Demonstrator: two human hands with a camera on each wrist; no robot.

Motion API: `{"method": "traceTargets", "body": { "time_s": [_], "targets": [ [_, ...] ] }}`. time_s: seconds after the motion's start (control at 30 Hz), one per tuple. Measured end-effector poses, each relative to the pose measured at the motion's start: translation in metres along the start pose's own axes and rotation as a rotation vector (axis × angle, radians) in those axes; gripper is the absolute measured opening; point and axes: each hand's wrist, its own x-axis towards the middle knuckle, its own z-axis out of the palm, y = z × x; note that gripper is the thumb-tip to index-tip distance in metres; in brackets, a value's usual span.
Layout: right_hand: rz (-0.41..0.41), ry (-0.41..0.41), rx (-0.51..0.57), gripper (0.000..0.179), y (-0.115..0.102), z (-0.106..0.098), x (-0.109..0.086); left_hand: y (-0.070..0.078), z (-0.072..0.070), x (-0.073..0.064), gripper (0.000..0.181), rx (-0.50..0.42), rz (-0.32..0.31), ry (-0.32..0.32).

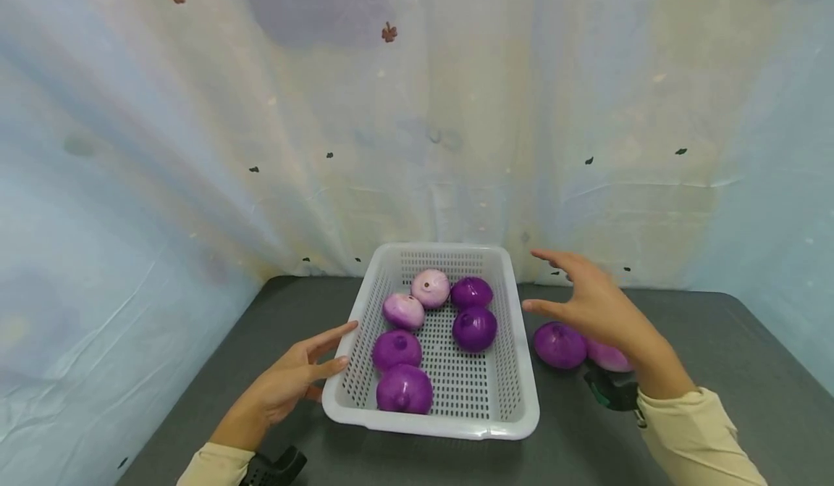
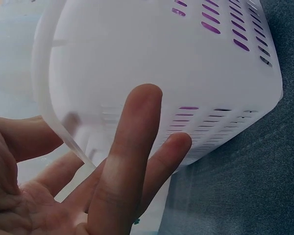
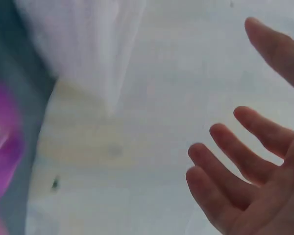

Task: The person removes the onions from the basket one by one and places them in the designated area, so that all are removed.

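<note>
A white perforated plastic basket sits in the middle of the head view. Inside are several onions: deep purple ones such as the near one, and paler pinkish ones such as the far one. My left hand is at the basket's left rim, thumb and index fingertips right at it. In the left wrist view its other fingers extend along the outer wall, fairly straight. To the right of the basket, my right hand hovers with fingers spread and nothing in it, its thumb tip near the right rim.
Beside the basket, below my right hand, lie a purple onion and a pinker one, partly hidden. Everything stands on a dark grey table. A pale patterned curtain hangs behind the table and along its sides.
</note>
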Motion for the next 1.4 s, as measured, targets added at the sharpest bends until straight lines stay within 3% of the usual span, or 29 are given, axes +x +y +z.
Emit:
{"method": "traceTargets", "body": {
  "time_s": [0.33, 0.5, 0.67, 0.87, 1.2, 1.4],
  "targets": [
    [-0.217, -0.162, 0.128, 0.077, -0.057, 0.038, 0.072, -0.001, 0.003, 0.002, 0.070, -0.023, 0.010, -0.006],
    [-0.239, -0.253, 0.167, 0.074, -0.064, 0.060, 0.100, 0.000, 0.007, 0.006, 0.070, -0.028, 0.018, -0.022],
    [-0.266, -0.351, 0.134, 0.073, -0.062, 0.088, 0.123, 0.001, 0.008, 0.009, 0.070, -0.030, 0.014, -0.023],
    [-0.262, -0.463, 0.107, 0.070, -0.060, 0.115, 0.133, -0.001, 0.007, 0.007, 0.070, -0.038, 0.008, -0.035],
    [-0.254, -0.472, 0.177, 0.070, -0.051, 0.145, 0.138, -0.002, 0.000, 0.001, 0.070, -0.022, 0.009, 0.000],
    [-0.226, -0.515, 0.114, 0.075, -0.051, 0.153, 0.135, -0.001, 0.001, -0.003, 0.070, -0.029, 0.006, -0.009]
  ]
}}
